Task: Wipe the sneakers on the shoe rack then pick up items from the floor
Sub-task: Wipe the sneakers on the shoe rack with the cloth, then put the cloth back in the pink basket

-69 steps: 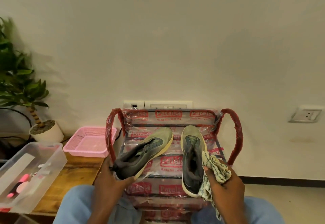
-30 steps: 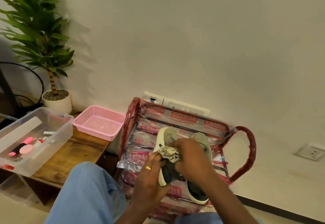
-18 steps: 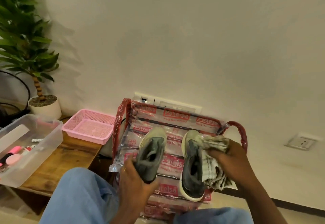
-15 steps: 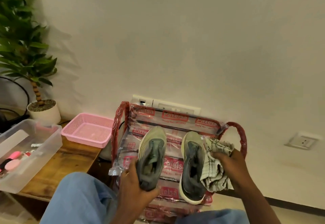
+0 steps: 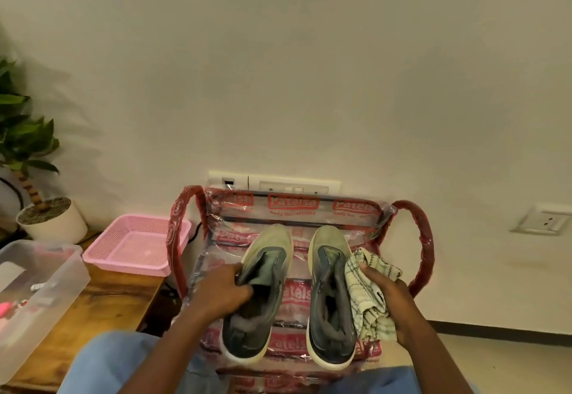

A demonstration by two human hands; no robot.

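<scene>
Left sneaker (image 5: 266,266) and right sneaker (image 5: 328,269), a grey-green pair with pale soles, lie side by side on the top shelf of the shoe rack (image 5: 294,204), toes toward the wall and heels at the shelf's near edge. A narrow strip of the rack's clear wrapping with red labels shows between them. The left sneaker is angled a little, its toe leaning toward its mate. The left hand (image 5: 223,291) grips this shoe at the outer side of its collar, fingers curled over the rim. The right hand (image 5: 393,310) clutches a bunched checked cloth (image 5: 368,294), which touches the outer side of the right sneaker. Red wrapped loops rise at both ends of the rack; the right loop (image 5: 424,238) stands just beside the right hand, and the left loop (image 5: 175,238) is near the left wrist. Blue-trousered knees (image 5: 123,359) sit against the rack's front. To the left, a pink basket (image 5: 136,248) rests just beside the left loop on a wooden bench (image 5: 111,300), with a clear plastic box (image 5: 46,294) at the bench's near left and a potted plant (image 5: 52,223) behind. Wall sockets (image 5: 294,184) sit directly behind the rack. To the right, pale floor (image 5: 501,359) runs along a dark skirting.
</scene>
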